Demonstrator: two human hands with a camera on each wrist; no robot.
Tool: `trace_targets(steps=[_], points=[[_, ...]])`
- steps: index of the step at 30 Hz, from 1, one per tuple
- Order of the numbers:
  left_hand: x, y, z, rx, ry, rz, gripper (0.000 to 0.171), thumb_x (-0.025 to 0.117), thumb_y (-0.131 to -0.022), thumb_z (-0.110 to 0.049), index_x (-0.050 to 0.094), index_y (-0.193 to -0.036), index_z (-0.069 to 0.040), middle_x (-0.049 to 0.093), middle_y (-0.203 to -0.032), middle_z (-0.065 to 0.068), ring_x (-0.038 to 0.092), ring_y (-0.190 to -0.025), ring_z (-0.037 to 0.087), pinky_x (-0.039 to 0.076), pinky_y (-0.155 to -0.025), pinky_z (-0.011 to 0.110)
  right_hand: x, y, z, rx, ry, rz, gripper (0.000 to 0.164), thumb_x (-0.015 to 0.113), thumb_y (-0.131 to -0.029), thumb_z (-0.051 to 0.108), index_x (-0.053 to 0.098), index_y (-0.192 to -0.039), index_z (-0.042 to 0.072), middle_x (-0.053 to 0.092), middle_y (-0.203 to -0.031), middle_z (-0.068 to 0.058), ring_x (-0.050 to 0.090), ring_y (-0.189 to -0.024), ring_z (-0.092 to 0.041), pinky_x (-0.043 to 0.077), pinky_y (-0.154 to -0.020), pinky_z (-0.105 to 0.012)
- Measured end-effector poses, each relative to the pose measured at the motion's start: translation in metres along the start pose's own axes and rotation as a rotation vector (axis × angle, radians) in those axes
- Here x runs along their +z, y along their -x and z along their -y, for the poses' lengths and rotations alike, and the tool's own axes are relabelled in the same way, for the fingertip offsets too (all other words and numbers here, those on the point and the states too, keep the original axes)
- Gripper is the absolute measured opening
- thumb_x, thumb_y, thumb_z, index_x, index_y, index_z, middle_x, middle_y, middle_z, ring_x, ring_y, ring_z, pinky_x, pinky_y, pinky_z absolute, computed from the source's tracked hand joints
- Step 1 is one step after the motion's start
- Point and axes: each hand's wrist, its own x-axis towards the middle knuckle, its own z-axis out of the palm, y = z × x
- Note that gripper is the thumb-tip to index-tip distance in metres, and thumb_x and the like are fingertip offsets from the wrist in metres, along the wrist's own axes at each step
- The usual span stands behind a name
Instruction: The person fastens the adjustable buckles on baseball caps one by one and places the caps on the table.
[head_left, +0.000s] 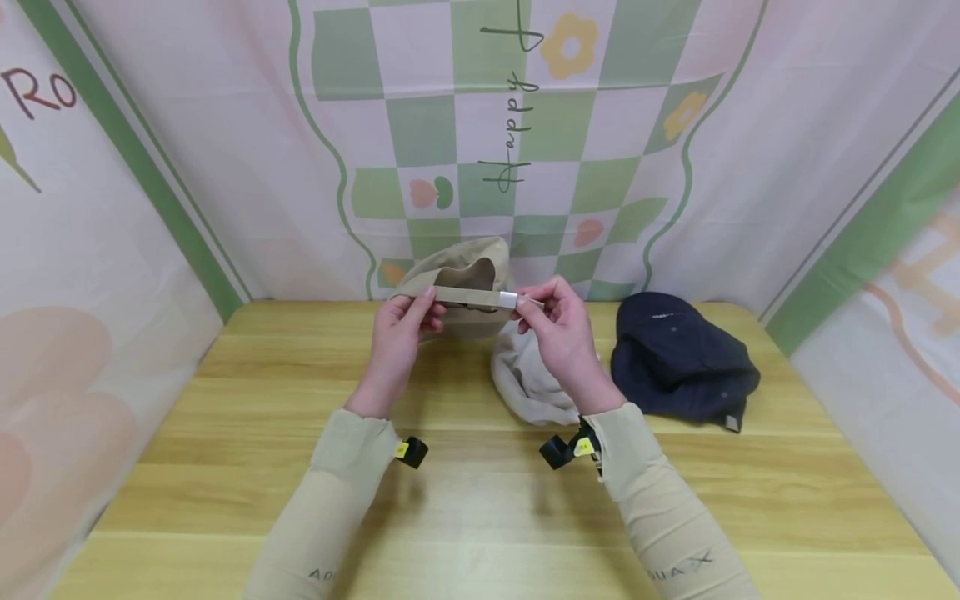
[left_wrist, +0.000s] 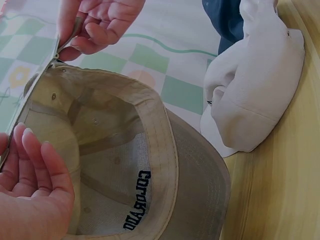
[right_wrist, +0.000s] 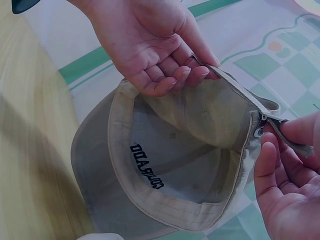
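Beige cap (head_left: 450, 258) was held by its back strap (head_left: 472, 297)

At the far left, a printed white cloth (head_left: 90, 350) with a green band stood beside the wooden table (head_left: 472, 508). Next came the left sleeve (head_left: 315, 517), pale beige, with a small black device (head_left: 414, 452) at its wrist. Beyond that cuff the left hand (head_left: 397, 342) pinched the left end of the strap between thumb and fingers, its other fingers loosely bent.

The beige cap hung between the two hands near the back cloth (head_left: 420, 125), its opening turned toward the person (whether the brim touched the table could not be told). Dark letters reading COLORADO (left_wrist: 137, 200) showed inside the crown. The strap ran nearly level, with a silver-coloured buckle (head_left: 508, 300) toward its right end.

Just right of the buckle, the right hand (head_left: 562, 337) pinched the strap's tail between thumb and fingers. Below that hand a whitish cap (head_left: 525, 375) lay on the table, partly hidden by the hand and wrist. Farther right rested a navy cap (head_left: 682, 358), its crown slumped. The right sleeve (head_left: 675, 517) rose from the lower right, another black device at its wrist.
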Motion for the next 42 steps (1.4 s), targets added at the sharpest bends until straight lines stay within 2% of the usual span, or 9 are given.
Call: trace_targets(steps=[4,15,21,28,34,39,42], points=[[0.0000,0.0001,0.0004,0.004,-0.001,0.005,0.018,0.057,-0.106,-0.012,0.067,-0.095,-0.003,0.066,-0.085,0.015,0.059,-0.070,0.014,0.053,-0.072,0.026,-0.0002,0.0005,0.0004,-0.007,-0.001,0.007,0.006,0.057,-0.101,-0.007,0.052,-0.099,-0.004,0.065,-0.105,-0.010,0.063,-0.080,-0.019,0.054,-0.067,-0.022],[0.0011,0.0002,0.0013,-0.005,-0.007,0.009,0.019,0.057,-0.106,-0.014,0.067,-0.094,-0.002,0.066,-0.083,0.007,0.059,-0.070,0.014,0.053,-0.073,0.026,-0.0007,0.0008,-0.0015,-0.050,-0.016,0.035,0.012,0.057,-0.102,-0.005,0.048,-0.095,-0.001,0.071,-0.101,-0.006,0.066,-0.076,-0.014,0.055,-0.067,-0.024],[0.0021,-0.0002,0.0013,-0.009,-0.007,0.017,0.019,0.057,-0.106,-0.013,0.066,-0.096,-0.001,0.066,-0.082,0.005,0.059,-0.071,0.013,0.053,-0.073,0.026,-0.0009,0.0003,-0.0018,-0.067,-0.008,0.061,0.012,0.053,-0.103,-0.005,0.045,-0.096,0.000,0.070,-0.097,-0.010,0.066,-0.073,-0.015,0.055,-0.068,-0.026],[0.0014,0.0000,0.0000,-0.027,-0.007,0.016,0.019,0.056,-0.106,-0.013,0.066,-0.096,-0.001,0.067,-0.082,0.004,0.059,-0.071,0.014,0.053,-0.073,0.025,-0.0010,0.0000,0.0003,-0.024,-0.001,0.121,0.011,0.051,-0.105,-0.001,0.043,-0.099,0.004,0.071,-0.088,-0.010,0.067,-0.074,-0.018,0.056,-0.069,-0.028],[0.0012,0.0009,-0.0017,-0.033,-0.013,0.004,0.021,0.060,-0.105,-0.014,0.067,-0.090,-0.001,0.066,-0.080,0.004,0.059,-0.071,0.015,0.053,-0.073,0.026,-0.0040,-0.0006,-0.0020,0.043,0.103,0.190,0.005,0.055,-0.105,0.003,0.050,-0.107,0.001,0.074,-0.094,-0.020,0.068,-0.080,-0.022,0.056,-0.072,-0.029],[0.0018,0.0010,0.0000,-0.027,-0.015,0.021,0.023,0.060,-0.105,-0.015,0.066,-0.088,0.000,0.066,-0.078,0.003,0.059,-0.070,0.013,0.053,-0.073,0.025,-0.0026,0.0006,-0.0053,0.118,0.188,0.239,0.023,0.060,-0.102,0.003,0.061,-0.124,-0.004,0.074,-0.096,-0.017,0.070,-0.090,-0.026,0.057,-0.078,-0.032],[0.0024,0.0023,-0.0002,-0.025,-0.020,0.033,0.024,0.060,-0.105,-0.015,0.065,-0.090,0.003,0.066,-0.077,0.003,0.058,-0.069,0.013,0.053,-0.072,0.025,-0.0015,0.0013,-0.0069,0.122,0.223,0.236,0.026,0.061,-0.102,0.003,0.063,-0.126,-0.007,0.074,-0.096,-0.016,0.070,-0.093,-0.030,0.057,-0.079,-0.036]])
